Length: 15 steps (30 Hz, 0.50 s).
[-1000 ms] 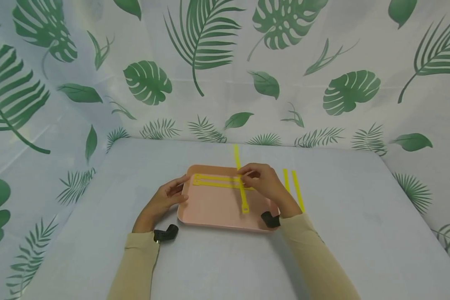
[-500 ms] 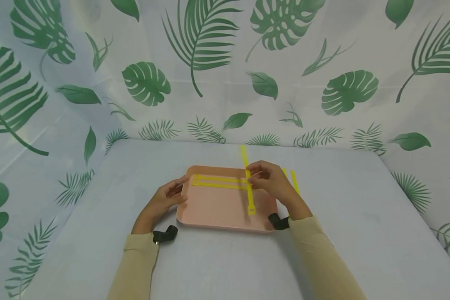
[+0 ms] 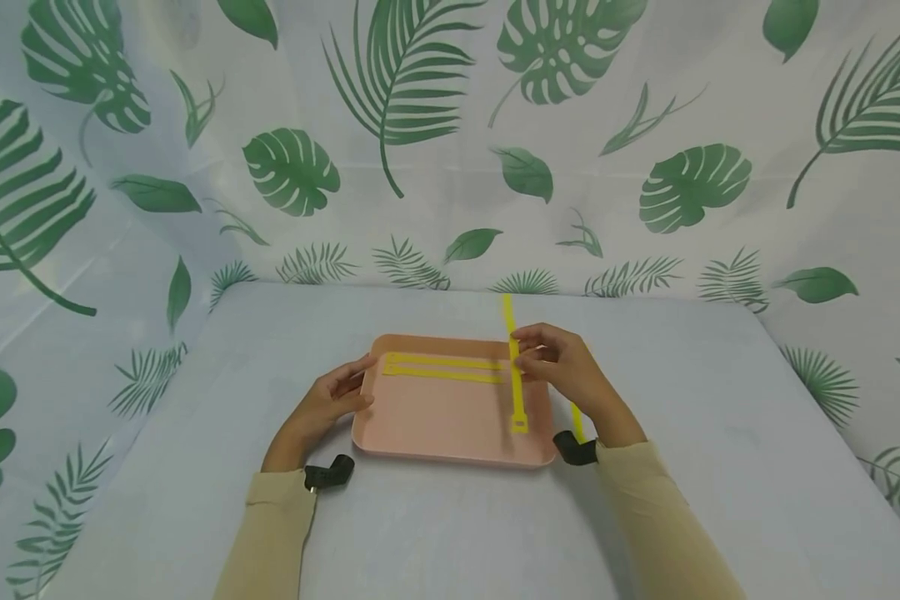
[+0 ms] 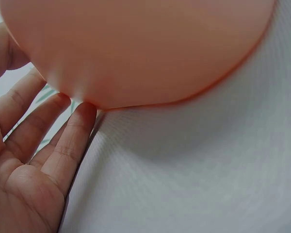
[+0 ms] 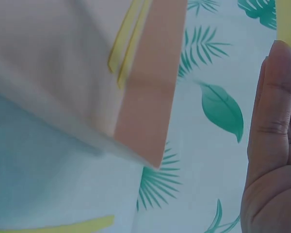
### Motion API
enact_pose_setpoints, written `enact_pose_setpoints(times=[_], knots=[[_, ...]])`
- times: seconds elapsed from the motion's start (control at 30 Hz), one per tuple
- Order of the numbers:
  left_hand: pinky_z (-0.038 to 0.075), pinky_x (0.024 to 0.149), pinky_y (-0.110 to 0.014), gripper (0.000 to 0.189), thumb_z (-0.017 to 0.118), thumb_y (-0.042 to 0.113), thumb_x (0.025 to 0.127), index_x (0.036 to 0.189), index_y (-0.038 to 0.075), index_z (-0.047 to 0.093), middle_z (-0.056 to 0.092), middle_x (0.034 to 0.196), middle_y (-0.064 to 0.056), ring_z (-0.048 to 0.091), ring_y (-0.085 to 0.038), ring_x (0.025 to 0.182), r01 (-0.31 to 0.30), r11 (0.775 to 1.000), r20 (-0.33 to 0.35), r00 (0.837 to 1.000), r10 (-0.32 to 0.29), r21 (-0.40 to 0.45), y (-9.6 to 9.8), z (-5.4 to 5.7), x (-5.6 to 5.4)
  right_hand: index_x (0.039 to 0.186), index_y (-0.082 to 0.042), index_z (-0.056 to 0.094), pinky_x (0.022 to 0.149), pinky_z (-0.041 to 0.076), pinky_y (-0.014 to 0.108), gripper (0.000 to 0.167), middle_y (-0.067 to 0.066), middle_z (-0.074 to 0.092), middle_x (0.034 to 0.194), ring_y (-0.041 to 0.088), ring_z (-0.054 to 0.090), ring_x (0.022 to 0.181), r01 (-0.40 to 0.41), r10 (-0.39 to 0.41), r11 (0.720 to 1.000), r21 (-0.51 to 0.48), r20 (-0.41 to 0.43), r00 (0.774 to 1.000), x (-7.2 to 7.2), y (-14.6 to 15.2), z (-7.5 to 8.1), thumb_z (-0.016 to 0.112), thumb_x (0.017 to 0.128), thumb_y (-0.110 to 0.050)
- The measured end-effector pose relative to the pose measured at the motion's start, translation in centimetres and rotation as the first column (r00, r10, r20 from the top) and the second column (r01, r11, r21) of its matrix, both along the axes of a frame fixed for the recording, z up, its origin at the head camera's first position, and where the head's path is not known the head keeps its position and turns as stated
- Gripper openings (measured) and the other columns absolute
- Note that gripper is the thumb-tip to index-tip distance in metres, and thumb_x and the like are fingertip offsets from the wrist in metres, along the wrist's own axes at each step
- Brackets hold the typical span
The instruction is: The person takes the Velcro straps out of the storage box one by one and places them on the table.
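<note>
A pink tray (image 3: 442,425) lies on the white table, with two yellow cable ties (image 3: 446,375) side by side along its far part. At its left end my left hand (image 3: 326,408) rests its fingertips against the outer wall; in the left wrist view the fingers (image 4: 68,145) are fairly straight on that wall. Over the tray's right part, my right hand (image 3: 562,362) pinches another yellow cable tie (image 3: 517,392) near its middle. This flat strip stands lengthwise, slotted head toward me, tail beyond the far rim. Fingers partly hide it in the right wrist view.
Right of the tray, partly behind my right forearm, a yellow strip (image 3: 577,421) lies on the table; the right wrist view also shows a yellow strip (image 5: 63,225). A leaf-patterned white cloth (image 3: 435,183) rises behind the table.
My right hand has moved to the right with the pinched cable tie, uncovering the right ends of the two in the tray. My left hand has stayed at the tray's edge.
</note>
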<state>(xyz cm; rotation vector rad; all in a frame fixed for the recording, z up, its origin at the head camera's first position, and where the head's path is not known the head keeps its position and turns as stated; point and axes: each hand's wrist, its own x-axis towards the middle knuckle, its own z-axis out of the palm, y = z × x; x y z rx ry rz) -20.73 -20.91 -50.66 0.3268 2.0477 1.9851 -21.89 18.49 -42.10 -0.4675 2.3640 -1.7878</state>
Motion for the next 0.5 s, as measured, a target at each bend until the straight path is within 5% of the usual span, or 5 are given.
enact_pose_setpoints(times=[0.5], knots=[[0.051, 0.109, -0.022, 0.072, 0.069, 0.000, 0.101, 0.165, -0.006, 0.036, 0.031, 0.172, -0.027, 0.035, -0.048, 0.156, -0.009, 1.000, 0.022, 1.000, 0.009, -0.005, 0.0, 0.0, 0.1, 0.139, 0.017, 0.057, 0.080, 0.066, 0.029, 0.041, 0.029, 0.063, 0.123, 0.006, 0.072, 0.091, 0.064, -0.064, 0.998, 0.011, -0.022, 0.998, 0.7, 3.0, 0.2, 0.069, 0.101, 0.006]])
